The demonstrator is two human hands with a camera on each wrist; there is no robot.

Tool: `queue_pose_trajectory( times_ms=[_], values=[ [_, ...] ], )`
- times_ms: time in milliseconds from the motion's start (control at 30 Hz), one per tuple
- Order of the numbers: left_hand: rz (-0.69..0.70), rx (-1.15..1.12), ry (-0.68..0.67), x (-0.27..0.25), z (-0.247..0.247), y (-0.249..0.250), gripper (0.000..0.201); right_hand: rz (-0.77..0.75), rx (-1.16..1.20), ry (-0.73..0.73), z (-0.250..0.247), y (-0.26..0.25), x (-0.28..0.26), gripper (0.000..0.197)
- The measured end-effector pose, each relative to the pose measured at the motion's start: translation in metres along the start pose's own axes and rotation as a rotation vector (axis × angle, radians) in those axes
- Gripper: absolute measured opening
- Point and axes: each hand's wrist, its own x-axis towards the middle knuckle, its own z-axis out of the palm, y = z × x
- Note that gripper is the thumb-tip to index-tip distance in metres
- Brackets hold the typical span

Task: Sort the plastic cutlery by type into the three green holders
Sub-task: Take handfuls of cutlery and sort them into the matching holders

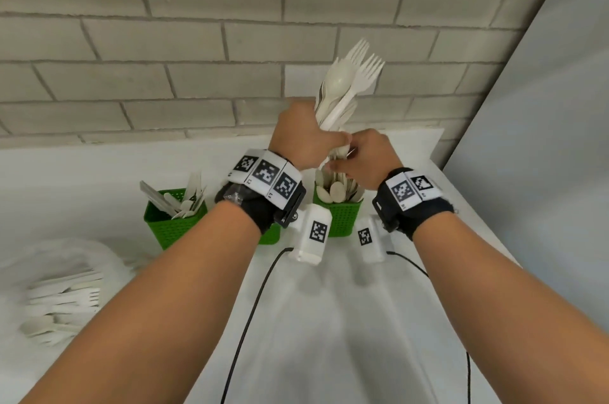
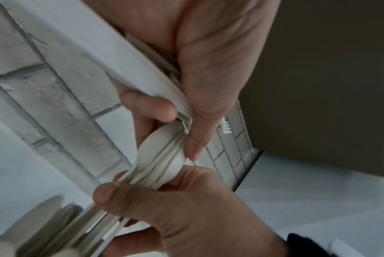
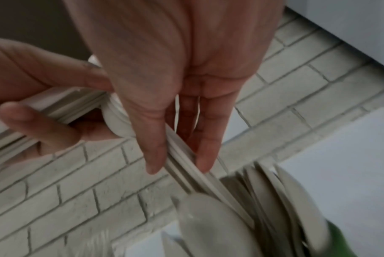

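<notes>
My left hand (image 1: 324, 140) grips a bundle of white plastic forks and spoons (image 1: 346, 87), heads up, in front of the brick wall. Just below it my right hand (image 1: 344, 159) pinches a nested stack of spoons (image 2: 162, 160) by the handles (image 3: 182, 167), thumb on one side and fingers on the other. Both hands hover over the right green holder (image 1: 341, 219), which holds spoons (image 1: 336, 191). The left green holder (image 1: 171, 225) holds knives. The middle green holder (image 1: 271, 237) is mostly hidden behind my left wrist.
A clear plastic bag with loose mixed cutlery (image 1: 62, 301) lies on the white table (image 1: 329, 337) at the near left. A grey brick wall (image 1: 164, 41) runs behind the holders, and a plain wall (image 1: 543, 140) closes the right side. Black cables (image 1: 250, 314) hang from my wrists.
</notes>
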Motion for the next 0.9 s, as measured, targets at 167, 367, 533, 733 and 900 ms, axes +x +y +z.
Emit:
queue_pose_trajectory(
  times_ms=[167, 367, 533, 733, 900],
  values=[
    [-0.063, 0.062, 0.008, 0.011, 0.016, -0.009, 0.020, -0.014, 0.054, -0.149, 0.010, 0.024, 0.006, 0.019],
    [-0.243, 0.064, -0.103, 0.017, 0.029, -0.021, 0.026, -0.146, 0.302, -0.098, 0.010, 0.033, -0.002, 0.069],
    [-0.291, -0.006, -0.126, 0.003, 0.029, -0.036, 0.034, -0.184, 0.127, -0.106, 0.024, 0.052, -0.013, 0.072],
    [-0.199, -0.352, 0.130, -0.025, 0.003, -0.037, 0.028, -0.422, -0.347, -0.186, 0.029, 0.039, -0.015, 0.058],
    [-0.175, -0.454, 0.118, -0.053, -0.006, -0.041, 0.030, -0.315, -0.177, -0.019, 0.029, 0.027, -0.026, 0.052]
  ],
)
